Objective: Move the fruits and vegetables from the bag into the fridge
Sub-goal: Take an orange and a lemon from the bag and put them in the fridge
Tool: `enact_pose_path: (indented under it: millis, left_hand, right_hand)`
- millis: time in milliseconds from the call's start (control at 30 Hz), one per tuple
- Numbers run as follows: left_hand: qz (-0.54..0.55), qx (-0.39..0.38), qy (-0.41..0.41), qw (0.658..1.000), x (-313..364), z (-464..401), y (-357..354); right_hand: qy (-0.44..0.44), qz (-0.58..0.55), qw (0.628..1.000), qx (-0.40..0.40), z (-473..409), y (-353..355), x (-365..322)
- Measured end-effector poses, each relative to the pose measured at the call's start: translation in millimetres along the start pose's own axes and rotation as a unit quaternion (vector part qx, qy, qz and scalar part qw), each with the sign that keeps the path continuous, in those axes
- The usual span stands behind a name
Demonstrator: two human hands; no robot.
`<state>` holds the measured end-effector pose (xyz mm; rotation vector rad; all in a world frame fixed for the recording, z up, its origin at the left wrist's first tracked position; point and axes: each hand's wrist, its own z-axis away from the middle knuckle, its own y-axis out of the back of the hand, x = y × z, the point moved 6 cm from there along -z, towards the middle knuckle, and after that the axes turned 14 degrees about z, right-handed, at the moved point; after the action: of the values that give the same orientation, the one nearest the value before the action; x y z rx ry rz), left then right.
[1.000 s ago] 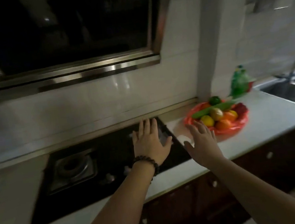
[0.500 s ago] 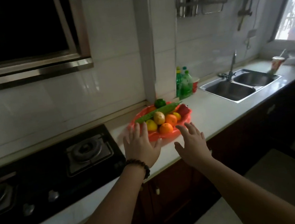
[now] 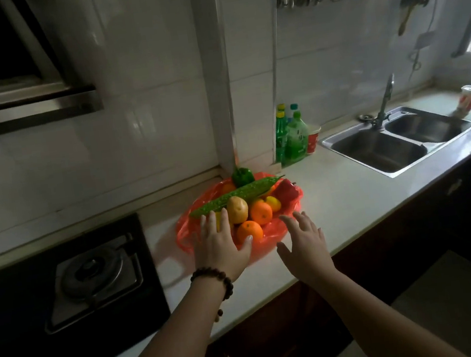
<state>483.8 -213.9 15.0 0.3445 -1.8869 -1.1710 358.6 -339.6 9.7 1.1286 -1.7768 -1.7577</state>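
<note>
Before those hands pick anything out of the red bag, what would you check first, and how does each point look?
1. Both hands free: ok. The left hand and right hand hold nothing, fingers spread.
2. Red bag open, produce exposed: ok.
3. Easy first pick: ok. The front orange lies nearest, beside the left thumb.
4. Long bitter gourd lies across the pile: not ok for pulling things from beneath.
5. Counter around the bag free of clutter: ok.
6. Fridge open and reachable: cannot tell, it is not in view.
</note>
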Motion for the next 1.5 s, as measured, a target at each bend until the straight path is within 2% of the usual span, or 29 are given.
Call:
enact_pose_path:
  millis: [367,567,700,1033,1367,1500]
  left_hand:
    - [0.049,-0.029,0.084,0.995,-16,-134,-89]
    - [0.037,-0.037,0.136,0.989,-26,-157,-127]
    - [0.019,-0.021,0.171,0.985,-35,-165,-141]
    - [-0.042,0.003,0.225,0.973,-43,-177,-142]
    - [-0.006,0.078,0.272,0.959,-41,-160,-103]
    - [-0.032,0.114,0.277,0.954,-40,-146,-80]
  right_hand:
    - [0.016,0.020,0.996,-0.086,-139,-63,27]
    - [0.061,0.018,0.990,-0.125,-178,-94,32]
    - [0.135,0.021,0.979,-0.150,-197,-118,17]
    - [0.337,0.128,0.917,-0.173,-228,-159,23]
    - [0.344,0.128,0.917,-0.156,-236,-160,30]
    - [0.331,0.106,0.923,-0.166,-236,-153,29]
